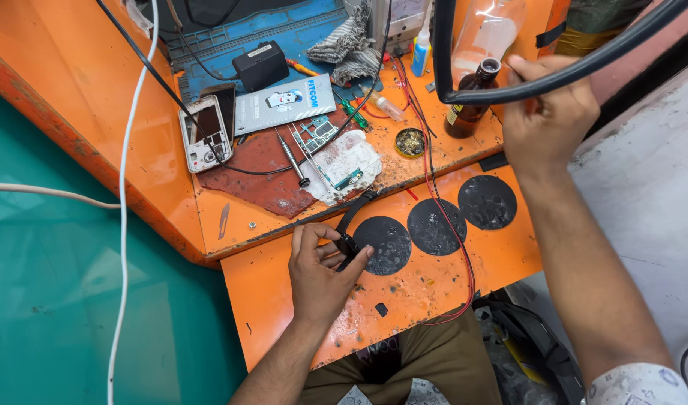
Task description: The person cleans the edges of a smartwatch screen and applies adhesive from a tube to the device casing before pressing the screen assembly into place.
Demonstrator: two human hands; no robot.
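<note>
My left hand (319, 271) rests on the orange pull-out shelf (434, 281) and pinches a small black part with a strap (354, 222), like a watch or band, between thumb and fingers. My right hand (548, 120) is raised at the far right of the orange bench (81, 90), with its fingers at the neck of a brown glass bottle (470, 99). A thick black cable (554, 77) crosses in front of that hand, so I cannot see the grip clearly.
Three black round pads (434, 225) lie on the shelf, with red wires (449, 225) looping over them. On the bench sit an opened phone (203, 133), a grey box (284, 103), a screwdriver (292, 159), a circuit board on white tissue (347, 161), a black adapter (260, 65), a rag (351, 41) and a small glue bottle (421, 51).
</note>
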